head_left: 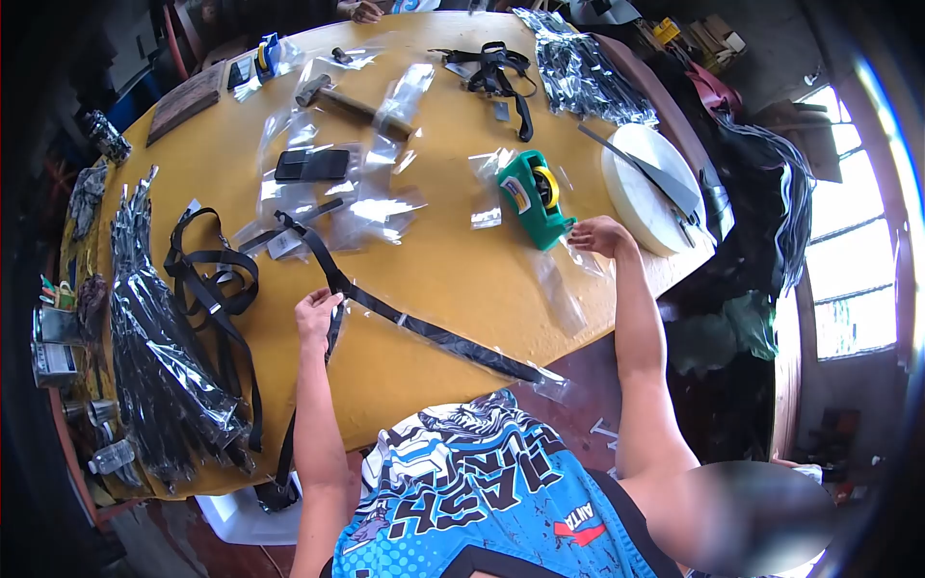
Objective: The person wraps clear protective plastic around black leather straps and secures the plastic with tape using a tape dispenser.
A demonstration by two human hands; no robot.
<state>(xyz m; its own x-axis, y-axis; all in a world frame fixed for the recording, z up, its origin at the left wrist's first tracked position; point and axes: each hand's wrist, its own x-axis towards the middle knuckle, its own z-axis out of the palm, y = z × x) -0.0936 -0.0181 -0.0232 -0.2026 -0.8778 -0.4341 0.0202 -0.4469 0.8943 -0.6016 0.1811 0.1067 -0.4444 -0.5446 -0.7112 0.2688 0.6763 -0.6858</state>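
My left hand [318, 313] is closed on a black strap [332, 270] near the point where its lengths meet. One length runs right inside a narrow clear plastic sleeve [462, 345], whose end overhangs the table's near edge. At the cutting end of a green tape dispenser [527, 204], my right hand [599, 236] has its fingers pinched together, apparently on the end of the tape; the clear tape itself is hard to make out. A yellow-cored roll [545, 187] sits in the dispenser.
Several black straps in plastic [169, 356] lie piled at left, beside a loose strap [207, 284]. A hammer [356, 108], clear bags [376, 207] and a dark phone-like rectangle [313, 165] occupy the middle. A round white block [641, 178] stands right. Another person's hand [360, 11] shows far off.
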